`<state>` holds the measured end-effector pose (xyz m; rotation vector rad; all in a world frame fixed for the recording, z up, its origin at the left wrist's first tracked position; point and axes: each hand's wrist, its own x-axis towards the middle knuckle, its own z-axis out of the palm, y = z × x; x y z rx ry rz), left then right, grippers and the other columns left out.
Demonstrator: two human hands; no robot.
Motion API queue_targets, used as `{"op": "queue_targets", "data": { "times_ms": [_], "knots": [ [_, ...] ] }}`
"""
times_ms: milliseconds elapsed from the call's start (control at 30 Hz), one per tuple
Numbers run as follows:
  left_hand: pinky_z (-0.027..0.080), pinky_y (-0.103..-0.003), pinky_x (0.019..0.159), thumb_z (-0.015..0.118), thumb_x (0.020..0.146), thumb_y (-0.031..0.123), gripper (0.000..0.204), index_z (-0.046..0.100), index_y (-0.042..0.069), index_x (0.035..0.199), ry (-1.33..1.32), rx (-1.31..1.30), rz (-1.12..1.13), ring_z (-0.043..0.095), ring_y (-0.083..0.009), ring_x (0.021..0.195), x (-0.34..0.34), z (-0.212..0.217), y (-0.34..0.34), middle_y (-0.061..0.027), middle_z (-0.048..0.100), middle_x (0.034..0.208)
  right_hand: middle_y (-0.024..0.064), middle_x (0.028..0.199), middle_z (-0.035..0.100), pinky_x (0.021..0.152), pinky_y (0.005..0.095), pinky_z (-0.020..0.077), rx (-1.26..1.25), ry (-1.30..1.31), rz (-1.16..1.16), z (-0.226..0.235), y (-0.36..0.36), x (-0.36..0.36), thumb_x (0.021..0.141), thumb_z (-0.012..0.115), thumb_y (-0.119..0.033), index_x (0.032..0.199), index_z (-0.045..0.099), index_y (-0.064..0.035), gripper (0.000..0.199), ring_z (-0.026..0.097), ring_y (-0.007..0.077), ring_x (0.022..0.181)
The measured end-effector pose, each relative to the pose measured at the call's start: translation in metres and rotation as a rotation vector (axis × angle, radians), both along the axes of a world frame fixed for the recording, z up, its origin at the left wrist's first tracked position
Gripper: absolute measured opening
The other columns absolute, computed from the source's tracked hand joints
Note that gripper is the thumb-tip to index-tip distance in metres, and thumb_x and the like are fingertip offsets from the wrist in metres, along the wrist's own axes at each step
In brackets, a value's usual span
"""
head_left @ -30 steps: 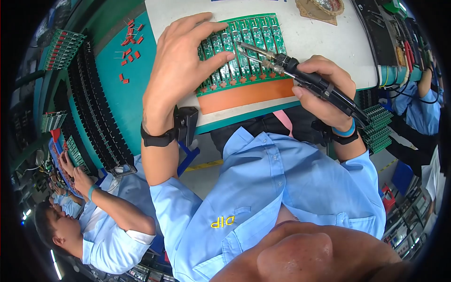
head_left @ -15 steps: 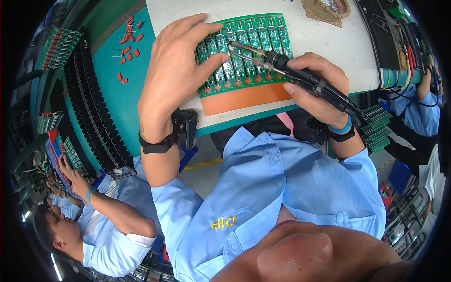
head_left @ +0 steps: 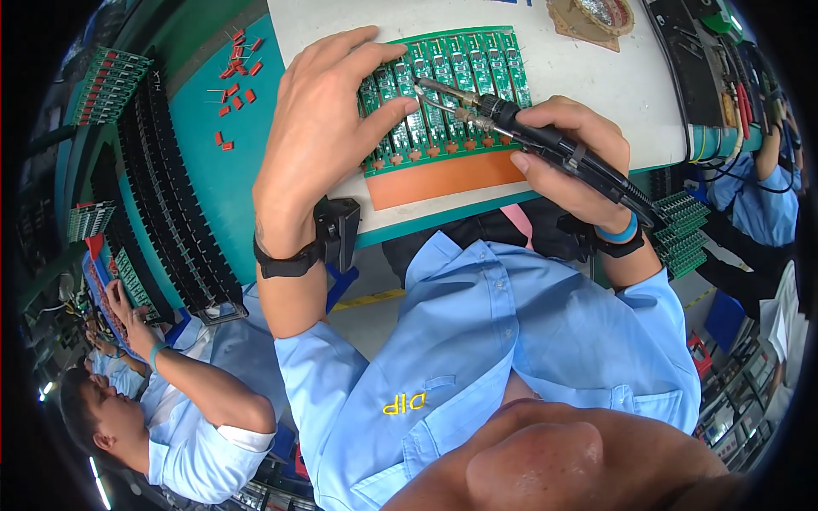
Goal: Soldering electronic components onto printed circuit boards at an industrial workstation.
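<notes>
Left hand [head_left: 319, 119]: spread over the board panel's [head_left: 464, 68] left side, nearer
Right hand [head_left: 596, 132]: gripping the soldering iron [head_left: 528, 129], tip over the panel
Board panel: on the surface [head_left: 596, 85], strips running lengthwise away from the body

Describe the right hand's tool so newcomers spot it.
On the white work surface, find the green circuit-board panel. The right hand holds the black-handled tool slanting over it. Its two slim metal prongs set it apart from the flat orange strip nearby.
</notes>
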<state>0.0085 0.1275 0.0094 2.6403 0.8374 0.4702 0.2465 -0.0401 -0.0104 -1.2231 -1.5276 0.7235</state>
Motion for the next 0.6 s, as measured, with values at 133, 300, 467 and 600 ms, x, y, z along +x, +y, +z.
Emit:
{"op": "queue_targets", "data": {
  "times_ms": [133,300,467,600],
  "knots": [
    [0.046,-0.044,0.11,0.086,0.081,0.02,0.05,0.071,0.008,0.127,0.006,-0.009,0.008,0.055,-0.0359,0.133,0.0,0.001,-0.001,-0.0156,0.061,0.144,0.0139,0.097,0.069,0.071,0.0283,0.0501,-0.002,-0.009,-0.003,0.001,0.001,-0.001,0.08,0.078,0.005,0.116,0.064,0.0037,0.039,0.065,0.0172,0.081],
    [0.044,-0.046,0.11,0.085,0.08,0.021,0.048,0.072,0.007,0.124,-0.007,-0.045,0.015,0.056,-0.037,0.131,0.004,0.006,-0.002,-0.0168,0.063,0.141,0.0139,0.095,0.069,0.07,0.0287,0.0498,-0.021,0.008,-0.04,0.004,-0.008,0.004,0.079,0.079,0.003,0.116,0.064,0.0033,0.04,0.065,0.0177,0.08],
    [0.045,-0.047,0.109,0.084,0.08,0.022,0.047,0.071,0.006,0.123,-0.011,-0.128,0.033,0.056,-0.038,0.13,0.007,0.008,-0.002,-0.0174,0.063,0.139,0.0141,0.101,0.07,0.074,0.0275,0.0512,0.089,-0.027,-0.03,0.009,-0.029,0.025,0.079,0.08,0.001,0.117,0.065,0.0027,0.04,0.066,0.0169,0.084],
    [0.045,-0.047,0.108,0.083,0.081,0.021,0.047,0.071,0.006,0.124,-0.015,-0.065,0.0,0.057,-0.0382,0.13,0.004,0.007,-0.002,-0.0177,0.063,0.139,0.0151,0.114,0.068,0.085,0.0287,0.053,0.126,0.009,-0.485,-0.002,-0.028,0.045,0.082,0.079,0.0,0.122,0.062,0.0027,0.043,0.065,0.0172,0.097]
  ]
}}
